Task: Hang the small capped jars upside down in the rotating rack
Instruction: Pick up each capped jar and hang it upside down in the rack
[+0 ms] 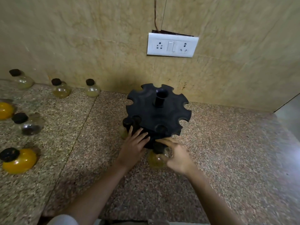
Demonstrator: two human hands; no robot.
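A black rotating rack (158,111) with notched slots around its rim stands on the counter near the wall. My left hand (135,146) rests with spread fingers against the rack's front left side. My right hand (177,154) grips a small jar with yellowish contents (156,159), its black cap up at the rack's front edge. Another jar (124,129) hangs at the rack's left side, partly hidden by my left hand. Loose capped jars stand at the left: a bright yellow one (19,159), a dark one (29,124) and pale ones (92,88) by the wall.
The speckled granite counter (227,151) stretches to the right of the rack. A white socket and switch plate (172,45) sits on the beige wall above it. Two more pale jars (60,89) (22,79) line the wall, and a yellow jar (5,110) lies at the left edge.
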